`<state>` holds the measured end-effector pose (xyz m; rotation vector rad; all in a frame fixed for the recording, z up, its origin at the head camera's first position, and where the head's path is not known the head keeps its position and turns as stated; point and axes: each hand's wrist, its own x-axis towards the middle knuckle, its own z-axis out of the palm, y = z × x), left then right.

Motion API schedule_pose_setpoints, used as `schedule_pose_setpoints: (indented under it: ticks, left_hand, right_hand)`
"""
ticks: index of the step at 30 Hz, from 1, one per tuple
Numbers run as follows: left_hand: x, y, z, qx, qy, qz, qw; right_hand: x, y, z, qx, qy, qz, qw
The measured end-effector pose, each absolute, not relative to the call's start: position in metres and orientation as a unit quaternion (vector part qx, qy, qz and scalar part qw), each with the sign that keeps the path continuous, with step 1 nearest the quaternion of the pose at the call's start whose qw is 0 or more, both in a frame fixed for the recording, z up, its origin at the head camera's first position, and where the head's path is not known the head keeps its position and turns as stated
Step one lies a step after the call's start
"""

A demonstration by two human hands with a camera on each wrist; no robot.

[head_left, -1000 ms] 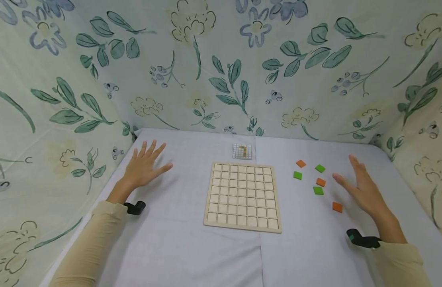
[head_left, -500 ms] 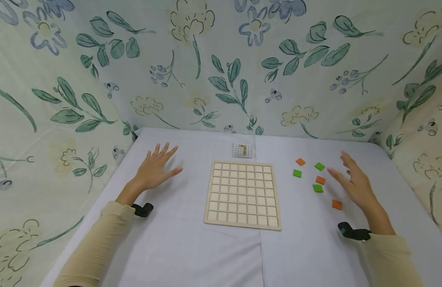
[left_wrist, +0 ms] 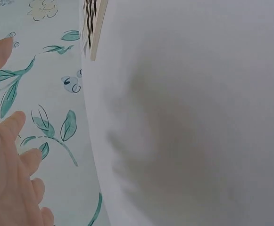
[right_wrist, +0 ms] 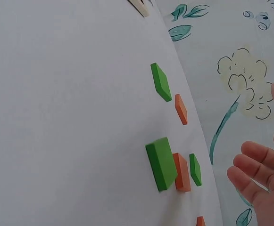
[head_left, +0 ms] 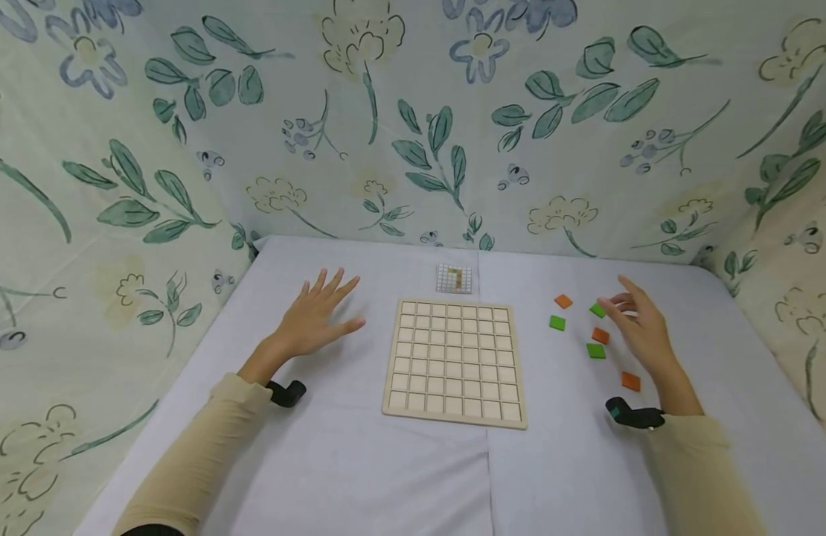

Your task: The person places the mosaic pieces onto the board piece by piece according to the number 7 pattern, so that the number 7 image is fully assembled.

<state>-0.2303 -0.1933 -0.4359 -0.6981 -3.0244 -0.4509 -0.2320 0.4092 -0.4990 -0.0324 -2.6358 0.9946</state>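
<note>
My left hand (head_left: 314,318) hovers over the white cloth left of the wooden grid board (head_left: 455,363), fingers spread and holding nothing. In the left wrist view its shadow falls on the cloth beneath it. My right hand (head_left: 641,327) is above the loose square tiles on the right, thumb and fingers apart and loosely bent. Its fingertips overlap the farthest green tile (head_left: 597,309) in the head view. Close by lie an orange tile (head_left: 600,336), a nearer green tile (head_left: 596,351) and a front orange tile (head_left: 630,381). The right wrist view shows the fingers (right_wrist: 250,181) without anything in them.
Behind the board lies a small card (head_left: 454,278) with a printed grid and a few coloured squares. Another orange tile (head_left: 563,301) and a green tile (head_left: 557,323) lie just right of the board. A flowered curtain (head_left: 413,134) hangs around the table's back and sides.
Both hands have moved inward: the left toward the board, the right leftward and over the tiles, its fingers bending more. The board and tiles have stayed put.
</note>
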Motion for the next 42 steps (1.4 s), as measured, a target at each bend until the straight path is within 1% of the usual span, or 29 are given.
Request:
schedule_pose_setpoints:
  ticks: [2, 6, 7, 9, 12, 18, 24, 32, 38, 42]
  left_hand:
    - [-0.231, -0.19, -0.438, -0.227, -0.963, -0.142, 0.002]
    - [-0.229, -0.182, -0.442, -0.237, -0.96, -0.147, 0.0]
    - [-0.228, -0.18, -0.444, -0.24, -0.96, -0.147, 0.0]
    - [-0.227, -0.175, -0.445, -0.246, -0.957, -0.154, 0.0]
    - [-0.226, -0.168, -0.446, -0.256, -0.954, -0.158, 0.0]
    - [-0.226, -0.155, -0.452, -0.265, -0.952, -0.152, -0.013]
    - [-0.226, -0.147, -0.457, -0.273, -0.948, -0.161, -0.028]
    - [-0.228, -0.144, -0.463, -0.298, -0.94, -0.162, -0.041]
    - [-0.231, -0.14, -0.467, -0.302, -0.937, -0.16, -0.069]
    - [-0.232, -0.139, -0.471, -0.302, -0.936, -0.158, -0.087]
  right_hand:
    - [-0.233, 0.404, -0.496, -0.014, -0.92, 0.359, 0.155]
    - [-0.223, 0.379, -0.472, -0.021, -0.911, 0.39, 0.131]
    - [-0.225, 0.378, -0.474, -0.023, -0.908, 0.397, 0.131]
    - [-0.219, 0.366, -0.462, -0.03, -0.898, 0.421, 0.122]
    - [-0.217, 0.356, -0.455, -0.044, -0.882, 0.455, 0.112]
    - [-0.225, 0.353, -0.461, -0.089, -0.851, 0.509, 0.097]
    - [-0.232, 0.35, -0.466, -0.127, -0.85, 0.505, 0.08]
    - [-0.239, 0.35, -0.473, -0.143, -0.85, 0.501, 0.077]
    - [-0.242, 0.35, -0.478, -0.144, -0.867, 0.472, 0.074]
    - [-0.242, 0.349, -0.478, -0.153, -0.867, 0.469, 0.062]
